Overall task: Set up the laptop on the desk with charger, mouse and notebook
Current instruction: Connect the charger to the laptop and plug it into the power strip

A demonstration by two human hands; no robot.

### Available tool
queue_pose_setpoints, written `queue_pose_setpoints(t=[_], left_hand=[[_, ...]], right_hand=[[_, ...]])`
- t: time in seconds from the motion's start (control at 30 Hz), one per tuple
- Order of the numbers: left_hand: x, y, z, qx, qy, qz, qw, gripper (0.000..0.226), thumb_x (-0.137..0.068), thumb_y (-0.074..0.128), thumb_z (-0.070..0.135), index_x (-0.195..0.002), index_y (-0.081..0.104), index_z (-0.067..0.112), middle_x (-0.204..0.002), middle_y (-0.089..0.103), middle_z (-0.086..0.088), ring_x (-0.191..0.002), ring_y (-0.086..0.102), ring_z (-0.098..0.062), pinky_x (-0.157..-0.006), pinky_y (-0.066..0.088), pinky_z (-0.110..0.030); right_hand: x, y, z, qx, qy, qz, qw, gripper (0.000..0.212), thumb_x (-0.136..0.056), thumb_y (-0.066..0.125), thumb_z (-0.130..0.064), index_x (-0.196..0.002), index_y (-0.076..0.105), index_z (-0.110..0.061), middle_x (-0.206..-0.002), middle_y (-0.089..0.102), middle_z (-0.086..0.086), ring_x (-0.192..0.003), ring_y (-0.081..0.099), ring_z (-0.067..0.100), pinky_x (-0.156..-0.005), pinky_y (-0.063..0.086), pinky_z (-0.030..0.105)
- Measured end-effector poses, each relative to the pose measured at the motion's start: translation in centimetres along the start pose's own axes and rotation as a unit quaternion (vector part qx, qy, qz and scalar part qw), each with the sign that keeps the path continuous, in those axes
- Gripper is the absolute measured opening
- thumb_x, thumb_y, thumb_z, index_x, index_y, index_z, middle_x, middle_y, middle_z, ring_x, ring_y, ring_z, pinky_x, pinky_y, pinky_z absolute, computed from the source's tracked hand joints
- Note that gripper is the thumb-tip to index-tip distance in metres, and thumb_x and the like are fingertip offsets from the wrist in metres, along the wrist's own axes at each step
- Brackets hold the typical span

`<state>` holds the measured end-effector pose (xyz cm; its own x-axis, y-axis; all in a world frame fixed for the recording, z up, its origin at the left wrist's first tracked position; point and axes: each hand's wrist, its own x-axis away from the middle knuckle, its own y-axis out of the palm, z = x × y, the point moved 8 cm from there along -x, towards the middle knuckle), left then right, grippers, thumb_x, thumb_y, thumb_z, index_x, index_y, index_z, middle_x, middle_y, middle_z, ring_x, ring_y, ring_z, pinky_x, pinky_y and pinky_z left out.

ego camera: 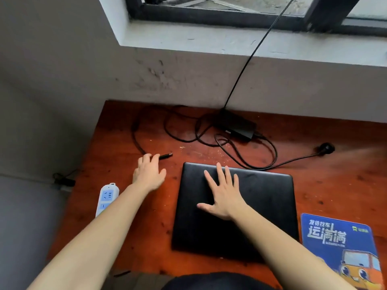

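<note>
A closed black laptop (257, 208) lies flat on the red-brown wooden desk (326, 191). My right hand (224, 193) rests palm-down on its lid, fingers spread. My left hand (149, 172) is left of the laptop, its fingertips on the charger cable just behind the barrel plug (166, 155). The black charger brick (236, 125) sits at the back by the wall, its cable (247, 162) looped across the desk to a wall plug (325, 148) at the right. No mouse or notebook is in view.
A white and blue power strip (106, 197) lies at the desk's left edge. A blue mouse pad (341, 250) with a cartoon truck lies at the front right. A thin black cable (257, 45) runs up over the window sill.
</note>
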<state>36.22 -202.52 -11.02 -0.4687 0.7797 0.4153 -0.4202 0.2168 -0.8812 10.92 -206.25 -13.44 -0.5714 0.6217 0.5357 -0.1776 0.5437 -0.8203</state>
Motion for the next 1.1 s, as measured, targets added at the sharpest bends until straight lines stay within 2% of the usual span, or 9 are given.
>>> queue_pose_setpoints(t=[0.13,0.23,0.33,0.47,0.77,1.1], left_hand=[[-2.1,0.4,0.4,-0.055,0.041,0.01,0.998,0.062,-0.099,0.047,0.027,-0.155,0.023,0.022,-0.163,0.018,-0.01,-0.15,0.01,-0.029,-0.117,0.025,-0.049],[-3.1,1.2,0.7,-0.08,0.066,0.006,0.995,0.057,-0.098,0.049,0.024,-0.152,0.031,0.021,-0.155,0.033,-0.011,-0.145,0.025,-0.029,-0.113,0.031,-0.045],[-2.9,1.7,1.4,-0.084,0.103,0.034,0.991,0.042,-0.096,0.052,0.015,-0.138,0.051,0.02,-0.135,0.051,-0.007,-0.122,0.047,-0.026,-0.098,0.044,-0.04],[-0.9,2.9,3.0,-0.058,0.181,0.038,0.981,0.032,-0.094,0.054,0.01,-0.124,0.062,0.017,-0.115,0.058,-0.005,-0.104,0.052,-0.024,-0.083,0.049,-0.038],[0.4,3.2,2.5,0.029,0.212,0.039,0.976,0.028,-0.096,0.054,0.006,-0.12,0.064,0.013,-0.113,0.06,-0.003,-0.105,0.052,-0.021,-0.081,0.054,-0.039],[-0.6,2.6,3.0,0.051,0.199,0.043,0.978,0.028,-0.097,0.054,0.007,-0.121,0.064,0.014,-0.112,0.061,-0.001,-0.104,0.051,-0.019,-0.079,0.054,-0.036]], right_hand=[[-1.2,2.1,0.0,0.004,0.012,-0.088,0.996,0.149,-0.049,0.053,-0.099,-0.145,-0.04,-0.032,-0.144,-0.057,0.015,-0.133,-0.051,0.041,-0.107,-0.023,0.069],[-1.5,2.8,0.4,0.017,0.019,-0.126,0.992,0.159,-0.039,0.058,-0.099,-0.135,-0.051,-0.033,-0.134,-0.066,0.014,-0.122,-0.062,0.039,-0.099,-0.032,0.068],[-1.7,2.8,0.5,0.008,0.025,-0.142,0.99,0.161,-0.035,0.056,-0.101,-0.132,-0.054,-0.034,-0.134,-0.066,0.013,-0.119,-0.064,0.039,-0.096,-0.035,0.067],[-1.7,2.7,0.5,0.007,0.029,-0.149,0.988,0.16,-0.032,0.052,-0.103,-0.128,-0.057,-0.035,-0.134,-0.066,0.013,-0.119,-0.064,0.039,-0.096,-0.036,0.066],[-1.4,2.3,0.3,0.008,0.028,-0.156,0.987,0.161,-0.03,0.048,-0.105,-0.13,-0.056,-0.035,-0.135,-0.065,0.012,-0.121,-0.063,0.039,-0.094,-0.037,0.065],[-1.3,1.9,0.1,0.008,0.025,-0.156,0.987,0.16,-0.03,0.049,-0.105,-0.132,-0.054,-0.037,-0.136,-0.065,0.011,-0.122,-0.062,0.039,-0.095,-0.037,0.065]])
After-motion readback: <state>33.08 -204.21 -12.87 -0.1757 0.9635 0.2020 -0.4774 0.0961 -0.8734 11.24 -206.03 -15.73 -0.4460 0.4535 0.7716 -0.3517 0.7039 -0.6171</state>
